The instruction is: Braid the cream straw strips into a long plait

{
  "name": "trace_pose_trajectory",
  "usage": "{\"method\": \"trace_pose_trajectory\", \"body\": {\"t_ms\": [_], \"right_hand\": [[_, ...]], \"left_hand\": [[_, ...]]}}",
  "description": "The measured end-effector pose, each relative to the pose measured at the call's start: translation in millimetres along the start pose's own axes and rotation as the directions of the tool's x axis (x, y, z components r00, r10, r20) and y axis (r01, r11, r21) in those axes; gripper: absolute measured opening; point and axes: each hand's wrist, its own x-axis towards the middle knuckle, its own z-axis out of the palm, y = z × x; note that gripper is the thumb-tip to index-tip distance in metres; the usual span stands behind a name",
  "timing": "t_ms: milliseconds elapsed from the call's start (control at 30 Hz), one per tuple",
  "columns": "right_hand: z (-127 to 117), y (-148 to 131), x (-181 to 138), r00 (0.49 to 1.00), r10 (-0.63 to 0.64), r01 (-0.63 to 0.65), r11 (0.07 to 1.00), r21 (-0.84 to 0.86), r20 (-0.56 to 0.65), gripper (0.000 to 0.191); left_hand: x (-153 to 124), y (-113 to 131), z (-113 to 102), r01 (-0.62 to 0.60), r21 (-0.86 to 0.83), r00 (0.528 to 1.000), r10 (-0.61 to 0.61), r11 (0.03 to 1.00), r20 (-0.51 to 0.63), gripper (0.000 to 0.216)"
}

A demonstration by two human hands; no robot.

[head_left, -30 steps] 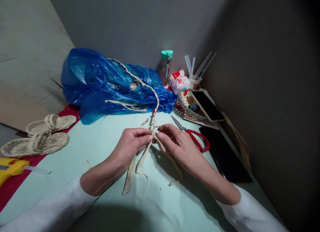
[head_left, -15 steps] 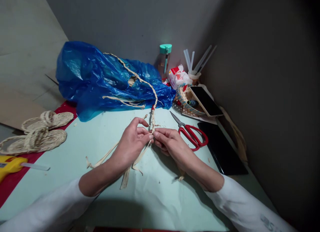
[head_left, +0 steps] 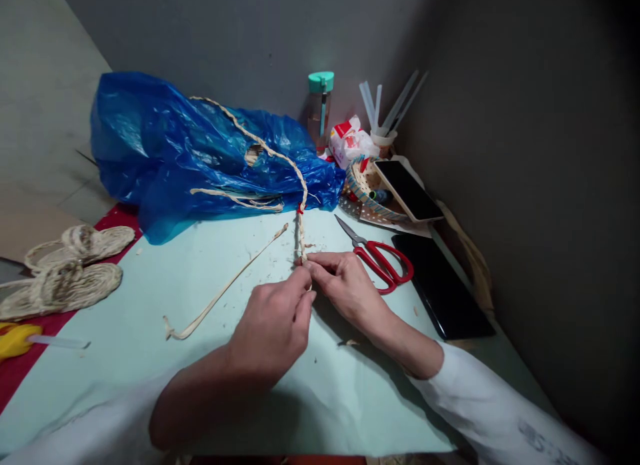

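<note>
The person's left hand [head_left: 273, 325] and right hand [head_left: 345, 288] meet over the pale green tabletop [head_left: 150, 371], just in front of the person. Each hand's grip is closed, fingertips pinched on the near end of a straw braid [head_left: 280, 159]. The left hand shows its back to the camera with the fingers curled. The right hand lies lower, its forefinger stretched along the braid's end. The two grips touch each other at that point.

From the fingers the braid runs away across the tabletop, passes a small red tie [head_left: 300, 211], then climbs and curves leftward over a crumpled blue plastic bag [head_left: 145, 145] at the back. A loose flat straw strip [head_left: 225, 291] lies on the tabletop to the left of the hands, slanting from beside the braid down towards the near left. Whether it joins the braid cannot be told.

Red-handled scissors [head_left: 383, 258] lie just beside the right hand, blades pointing away. Beyond them a phone [head_left: 407, 190] rests across a small woven basket [head_left: 361, 185], and a dark flat slab [head_left: 443, 288] lies along the right edge. A bottle with a teal cap [head_left: 319, 105], a red-and-white packet [head_left: 350, 141] and a cup of pale sticks [head_left: 384, 115] stand in the back corner. At far left, two woven straw soles [head_left: 70, 268] and a yellow tool [head_left: 15, 338] lie on a red mat [head_left: 20, 371].
</note>
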Motion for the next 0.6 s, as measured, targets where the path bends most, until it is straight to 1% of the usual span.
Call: {"method": "trace_pose_trajectory", "body": {"t_ms": [67,100,167,233,300,367,467,533,600], "right_hand": [[0,1,0,0.999,0.020,-0.022,0.997,0.074,0.027,0.034],[0,1,0,0.997,0.043,-0.051,0.988,0.149,0.059,0.032],[1,0,0,0.986,0.092,-0.135,0.934,0.331,0.142,0.025],[0,-3,0,0.970,0.122,-0.207,0.871,0.446,0.211,0.022],[-1,-5,1,0.966,0.136,-0.228,0.849,0.477,0.221,0.021],[-2,-6,1,0.970,0.141,-0.222,0.848,0.482,0.199,0.021],[-3,-5,1,0.972,0.149,-0.222,0.839,0.497,0.183,0.021],[-3,-4,2,0.972,0.148,-0.221,0.842,0.491,0.184,0.021],[-2,-3,2,0.972,0.144,-0.219,0.846,0.485,0.188,0.022]], "left_hand": [[-4,-1,8,-0.047,0.044,0.999,0.047,0.998,-0.013,0.010],[-5,-2,10,-0.067,0.059,0.998,0.068,0.996,-0.015,0.010],[-5,-4,14,-0.109,0.098,0.994,0.111,0.989,-0.016,0.012],[-5,-6,15,-0.150,0.142,0.988,0.152,0.978,-0.001,0.014],[-6,-7,14,-0.176,0.168,0.984,0.173,0.970,0.028,0.016],[-7,-8,14,-0.183,0.171,0.983,0.179,0.968,0.038,0.018],[-12,-12,13,-0.173,0.160,0.985,0.174,0.972,0.009,0.016],[-15,-14,12,-0.155,0.128,0.988,0.155,0.979,0.013,0.015],[-19,-15,8,-0.108,0.078,0.993,0.105,0.991,0.051,0.019]]}}
